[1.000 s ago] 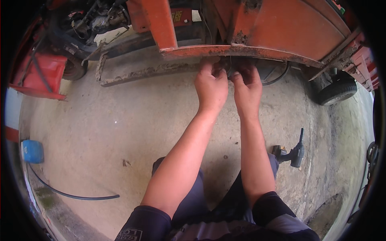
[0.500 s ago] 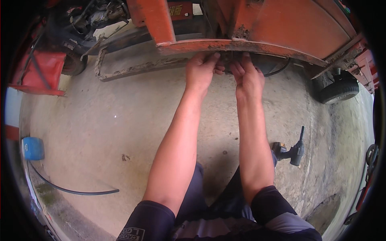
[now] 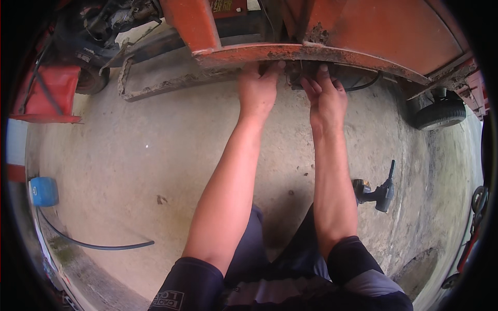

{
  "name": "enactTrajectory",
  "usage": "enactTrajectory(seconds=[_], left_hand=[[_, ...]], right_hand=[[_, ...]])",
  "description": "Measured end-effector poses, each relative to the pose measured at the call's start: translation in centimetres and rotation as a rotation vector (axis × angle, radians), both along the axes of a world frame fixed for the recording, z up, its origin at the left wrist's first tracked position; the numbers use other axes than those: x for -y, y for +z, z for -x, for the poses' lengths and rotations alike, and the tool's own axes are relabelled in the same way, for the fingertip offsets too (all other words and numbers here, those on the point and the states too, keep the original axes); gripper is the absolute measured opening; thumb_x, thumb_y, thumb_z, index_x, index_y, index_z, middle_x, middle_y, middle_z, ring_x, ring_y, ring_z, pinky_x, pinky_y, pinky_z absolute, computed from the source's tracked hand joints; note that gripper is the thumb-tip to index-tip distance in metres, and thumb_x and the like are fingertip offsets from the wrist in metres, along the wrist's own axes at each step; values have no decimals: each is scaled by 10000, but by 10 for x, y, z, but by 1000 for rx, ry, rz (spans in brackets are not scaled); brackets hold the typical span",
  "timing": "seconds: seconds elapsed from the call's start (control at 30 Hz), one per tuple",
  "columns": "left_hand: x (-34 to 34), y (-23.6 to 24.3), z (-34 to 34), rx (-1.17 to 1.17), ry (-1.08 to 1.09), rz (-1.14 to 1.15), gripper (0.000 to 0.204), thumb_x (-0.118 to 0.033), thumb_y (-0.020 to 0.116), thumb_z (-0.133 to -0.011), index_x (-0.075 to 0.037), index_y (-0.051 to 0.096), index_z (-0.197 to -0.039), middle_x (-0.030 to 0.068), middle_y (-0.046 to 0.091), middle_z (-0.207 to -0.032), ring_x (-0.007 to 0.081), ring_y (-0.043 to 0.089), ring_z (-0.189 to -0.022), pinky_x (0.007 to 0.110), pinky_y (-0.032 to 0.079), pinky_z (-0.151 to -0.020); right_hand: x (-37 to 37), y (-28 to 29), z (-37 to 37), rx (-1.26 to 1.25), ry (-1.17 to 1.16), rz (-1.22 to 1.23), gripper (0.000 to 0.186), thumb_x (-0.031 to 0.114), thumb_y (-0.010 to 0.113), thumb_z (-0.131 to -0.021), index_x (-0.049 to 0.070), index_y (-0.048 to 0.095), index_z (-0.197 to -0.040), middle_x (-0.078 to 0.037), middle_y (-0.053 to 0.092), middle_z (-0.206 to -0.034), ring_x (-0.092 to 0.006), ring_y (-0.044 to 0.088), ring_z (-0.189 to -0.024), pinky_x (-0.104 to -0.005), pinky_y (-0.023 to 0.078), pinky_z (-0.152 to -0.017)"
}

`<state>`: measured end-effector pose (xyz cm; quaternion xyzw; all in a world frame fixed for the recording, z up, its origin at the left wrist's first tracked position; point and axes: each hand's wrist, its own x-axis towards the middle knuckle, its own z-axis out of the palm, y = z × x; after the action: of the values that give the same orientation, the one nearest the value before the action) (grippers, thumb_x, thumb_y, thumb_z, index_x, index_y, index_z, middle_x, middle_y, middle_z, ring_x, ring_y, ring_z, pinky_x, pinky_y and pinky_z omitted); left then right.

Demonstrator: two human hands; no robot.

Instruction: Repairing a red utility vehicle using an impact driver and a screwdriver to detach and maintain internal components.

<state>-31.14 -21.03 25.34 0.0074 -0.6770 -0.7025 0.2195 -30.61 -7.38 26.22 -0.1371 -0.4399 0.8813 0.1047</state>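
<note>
Both of my arms stretch forward to the lower edge of an orange metal frame (image 3: 249, 52), which is scraped and rusty. My left hand (image 3: 258, 92) is at the underside of its front rail, thumb pointing right and the other fingers curled, partly out of sight. Just right of it, my right hand (image 3: 328, 98) has its fingers bent inward beside a dark part (image 3: 294, 75) under the rail. The hands are a short gap apart. Whatever either hand grips is too small or too shadowed to make out. A thin wire hangs between them.
A cordless impact wrench (image 3: 381, 194) lies on the concrete floor (image 3: 124, 181) right of my legs. A wheel (image 3: 440, 115) stands at the right. Far left are a blue container (image 3: 44, 192), a black hose (image 3: 104, 247) and a red panel (image 3: 52, 93). A dirty metal bar (image 3: 171, 85) lies beyond my left hand.
My right hand has shifted slightly to the right, widening the gap between the hands. The left hand stays at the rail, its fingers now more hidden. The view has tilted a little.
</note>
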Motion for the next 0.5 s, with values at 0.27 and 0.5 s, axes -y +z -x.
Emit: enactTrajectory(seconds=[0.27,0.5], left_hand=[[-39,37,-43,86,261,191,181,-63,675,-933,33,708,-1083,107,737,-946,159,679,-807,305,531,-780],[-36,33,-34,148,167,112,208,-41,718,-893,25,703,-1090,88,735,-948,124,652,-846,299,525,-774]], right_hand=[[-13,6,5,12,134,23,356,191,748,-955,-75,556,-1092,-145,672,-1023,-231,719,-851,-318,653,-749],[-16,9,3,-1,149,-6,297,146,709,-961,-77,587,-1115,-132,680,-1036,-233,727,-849,-323,652,-749]])
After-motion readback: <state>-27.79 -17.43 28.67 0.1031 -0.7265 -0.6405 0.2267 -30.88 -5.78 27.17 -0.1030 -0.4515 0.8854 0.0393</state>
